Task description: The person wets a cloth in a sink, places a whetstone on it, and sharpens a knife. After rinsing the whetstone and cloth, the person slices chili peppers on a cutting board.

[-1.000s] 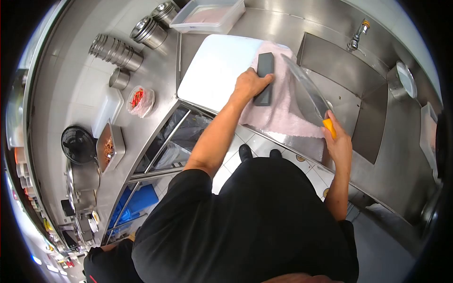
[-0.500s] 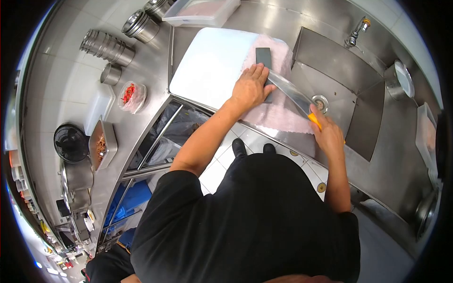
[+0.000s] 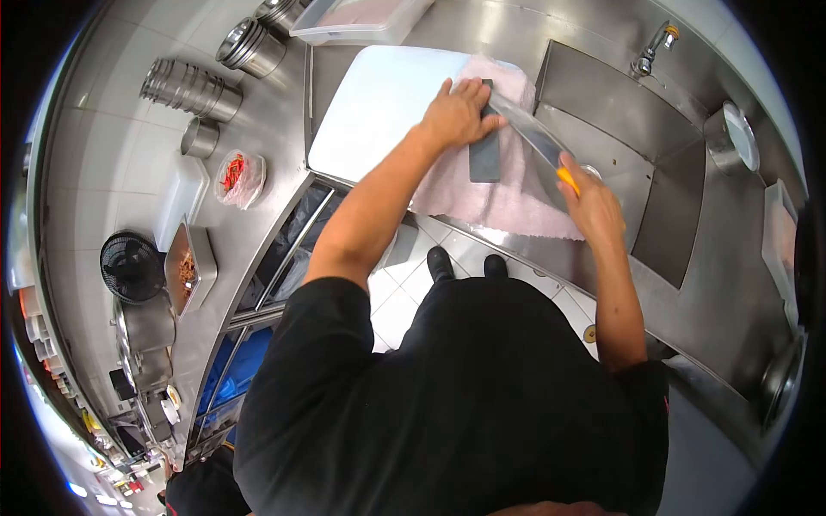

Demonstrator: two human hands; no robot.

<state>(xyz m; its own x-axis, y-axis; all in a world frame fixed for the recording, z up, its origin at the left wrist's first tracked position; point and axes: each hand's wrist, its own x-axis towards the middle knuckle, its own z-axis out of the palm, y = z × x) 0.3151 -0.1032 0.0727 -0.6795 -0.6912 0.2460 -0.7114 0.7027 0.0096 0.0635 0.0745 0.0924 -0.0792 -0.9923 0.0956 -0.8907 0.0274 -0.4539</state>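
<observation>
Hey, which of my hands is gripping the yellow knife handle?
Your right hand: its fingers wrap the knife's yellow handle. Your left hand, fingers extended, lies over the dark block, near the far end of the blade.

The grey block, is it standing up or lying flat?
Lying flat: the grey block rests on the pink towel, long face up, left hand over it.

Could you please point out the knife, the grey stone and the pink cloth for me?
Knife (image 3: 535, 134): head view, on the middle of the blade.
Grey stone (image 3: 485, 160): head view, on its uncovered near part.
Pink cloth (image 3: 520, 193): head view, on its bare part beside the stone.
</observation>
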